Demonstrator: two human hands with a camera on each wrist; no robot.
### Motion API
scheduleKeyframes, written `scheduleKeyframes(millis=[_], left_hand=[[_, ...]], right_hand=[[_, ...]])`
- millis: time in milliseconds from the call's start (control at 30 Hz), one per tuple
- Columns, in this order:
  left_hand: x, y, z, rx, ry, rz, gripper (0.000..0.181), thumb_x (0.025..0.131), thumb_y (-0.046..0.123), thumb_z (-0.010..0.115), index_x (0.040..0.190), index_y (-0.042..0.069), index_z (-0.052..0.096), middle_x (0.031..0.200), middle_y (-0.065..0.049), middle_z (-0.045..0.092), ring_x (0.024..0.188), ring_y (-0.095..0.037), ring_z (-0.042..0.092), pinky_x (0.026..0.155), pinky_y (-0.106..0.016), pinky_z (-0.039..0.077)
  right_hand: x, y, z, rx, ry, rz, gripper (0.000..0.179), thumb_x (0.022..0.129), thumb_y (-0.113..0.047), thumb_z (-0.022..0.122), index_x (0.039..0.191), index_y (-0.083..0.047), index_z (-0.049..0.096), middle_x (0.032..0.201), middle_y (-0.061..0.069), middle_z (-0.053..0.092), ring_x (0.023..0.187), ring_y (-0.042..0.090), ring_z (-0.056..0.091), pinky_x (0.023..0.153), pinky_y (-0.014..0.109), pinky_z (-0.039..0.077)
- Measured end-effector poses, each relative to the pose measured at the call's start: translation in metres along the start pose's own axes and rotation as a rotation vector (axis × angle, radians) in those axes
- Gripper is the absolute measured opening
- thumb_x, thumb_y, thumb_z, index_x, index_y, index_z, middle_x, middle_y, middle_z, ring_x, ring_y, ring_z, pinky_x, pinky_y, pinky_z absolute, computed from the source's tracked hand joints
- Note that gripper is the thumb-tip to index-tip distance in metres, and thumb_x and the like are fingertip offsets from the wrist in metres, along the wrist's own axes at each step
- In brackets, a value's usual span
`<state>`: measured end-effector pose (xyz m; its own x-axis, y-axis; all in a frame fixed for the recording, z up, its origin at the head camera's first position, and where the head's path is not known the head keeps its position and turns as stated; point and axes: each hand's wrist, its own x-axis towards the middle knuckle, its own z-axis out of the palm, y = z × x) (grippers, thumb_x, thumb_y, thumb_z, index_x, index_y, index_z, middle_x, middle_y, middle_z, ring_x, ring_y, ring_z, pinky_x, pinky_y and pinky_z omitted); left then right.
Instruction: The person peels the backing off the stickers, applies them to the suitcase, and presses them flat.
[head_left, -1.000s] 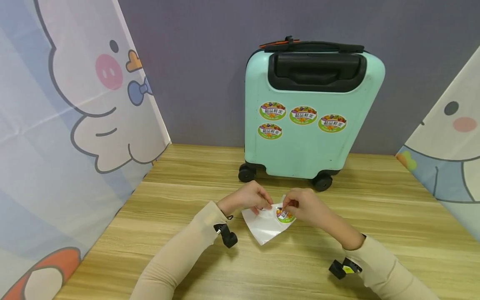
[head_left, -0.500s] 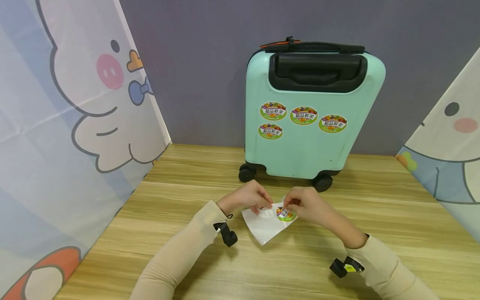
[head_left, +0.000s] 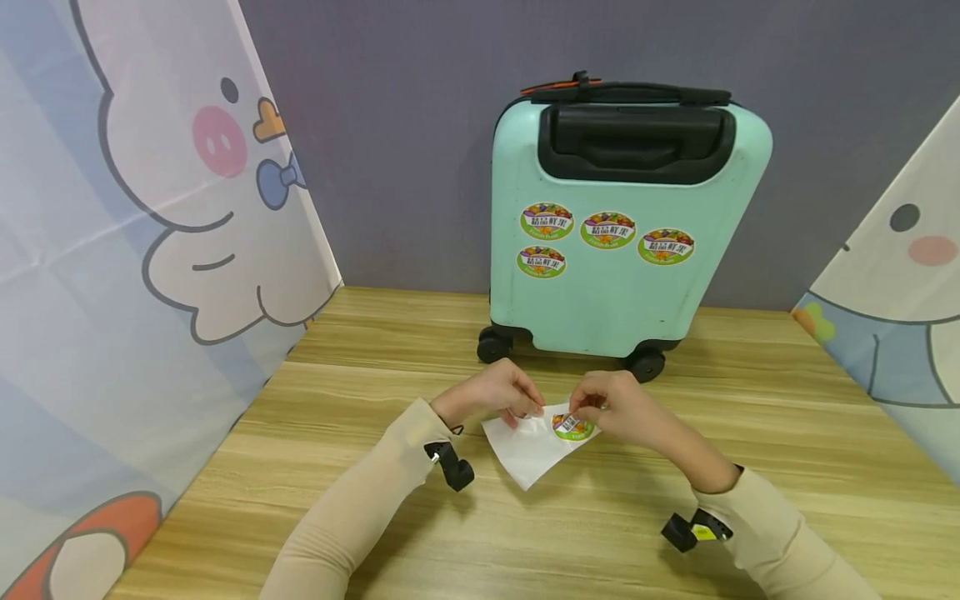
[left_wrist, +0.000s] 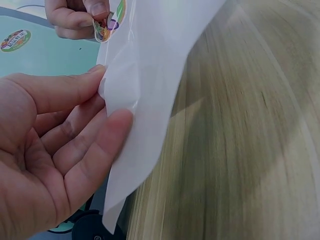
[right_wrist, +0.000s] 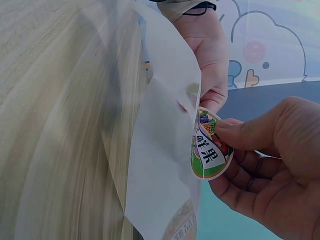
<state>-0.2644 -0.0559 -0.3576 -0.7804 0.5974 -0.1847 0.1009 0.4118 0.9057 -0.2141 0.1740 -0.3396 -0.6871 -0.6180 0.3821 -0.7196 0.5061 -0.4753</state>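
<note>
In the head view, a white sticker backing sheet point(head_left: 525, 450) is held up over the wooden table. My left hand point(head_left: 502, 392) pinches its upper edge between thumb and fingers; the left wrist view shows the sheet point(left_wrist: 150, 95) bending away from that grip. My right hand point(head_left: 618, 408) pinches an oval fruit sticker point(right_wrist: 212, 145) with colourful fruit, a white band of characters and a green lower rim. One side of this sticker curls off the sheet, while the other side still meets it. A further sticker point(right_wrist: 182, 225) shows faintly at the sheet's lower end in the right wrist view.
Behind the hands stands a mint-green suitcase point(head_left: 600, 308) on black wheels point(head_left: 645, 364). Several matching oval stickers point(head_left: 608, 231) are on its upper half. Cartoon-printed cloths point(head_left: 187, 183) flank the wooden table point(head_left: 360, 333), with a grey backdrop point(head_left: 390, 167) behind.
My right hand has shifted slightly up and to the right, lifting the sticker's edge. The scrap of sheet that stuck up between the hands is out of sight. My left hand stays nearly still.
</note>
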Motion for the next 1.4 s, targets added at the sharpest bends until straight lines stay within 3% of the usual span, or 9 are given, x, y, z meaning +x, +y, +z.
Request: scheduleKeyframes(millis=[500, 667, 867, 1200, 1400], left_hand=[[0.001, -0.003, -0.001, -0.025, -0.028, -0.013, 0.01, 0.087, -0.003, 0.073, 0.095, -0.008, 0.075, 0.071, -0.002, 0.067, 0.059, -0.01, 0.056, 0.055, -0.029, 0.058], [0.001, -0.002, -0.002, -0.048, -0.04, -0.007, 0.01, 0.087, -0.003, 0.072, 0.096, -0.008, 0.074, 0.072, -0.002, 0.068, 0.059, -0.009, 0.056, 0.055, -0.029, 0.058], [-0.001, 0.001, 0.0, -0.069, -0.04, -0.005, 0.009, 0.087, -0.002, 0.072, 0.094, -0.007, 0.075, 0.073, -0.003, 0.067, 0.06, -0.01, 0.055, 0.054, -0.027, 0.057], [0.001, 0.003, 0.003, -0.057, -0.009, -0.007, 0.007, 0.086, -0.004, 0.072, 0.091, -0.007, 0.075, 0.066, -0.003, 0.064, 0.055, -0.011, 0.053, 0.05, -0.028, 0.056], [0.003, 0.001, 0.004, -0.054, -0.001, -0.006, 0.008, 0.087, -0.005, 0.07, 0.092, -0.009, 0.074, 0.066, -0.003, 0.064, 0.054, -0.011, 0.056, 0.052, -0.029, 0.058]], right_hand=[[-0.003, -0.001, -0.003, 0.052, 0.002, 0.034, 0.019, 0.082, 0.006, 0.076, 0.081, -0.012, 0.07, 0.081, -0.006, 0.067, 0.071, 0.006, 0.059, 0.06, 0.025, 0.052], [-0.005, 0.0, 0.0, 0.042, 0.017, 0.085, 0.02, 0.081, 0.002, 0.079, 0.079, -0.014, 0.068, 0.079, -0.01, 0.063, 0.07, 0.004, 0.057, 0.061, 0.027, 0.052], [-0.003, -0.004, 0.007, -0.012, 0.043, 0.104, 0.031, 0.071, -0.015, 0.091, 0.074, -0.016, 0.061, 0.074, -0.011, 0.054, 0.065, 0.003, 0.048, 0.055, 0.023, 0.045], [-0.001, -0.004, 0.017, -0.1, 0.065, 0.108, 0.037, 0.068, -0.009, 0.092, 0.07, -0.015, 0.055, 0.071, -0.01, 0.048, 0.062, 0.004, 0.042, 0.051, 0.023, 0.04], [-0.002, -0.002, 0.024, -0.183, 0.129, 0.035, 0.041, 0.066, -0.006, 0.092, 0.066, -0.015, 0.052, 0.068, -0.009, 0.047, 0.061, 0.005, 0.044, 0.05, 0.022, 0.041]])
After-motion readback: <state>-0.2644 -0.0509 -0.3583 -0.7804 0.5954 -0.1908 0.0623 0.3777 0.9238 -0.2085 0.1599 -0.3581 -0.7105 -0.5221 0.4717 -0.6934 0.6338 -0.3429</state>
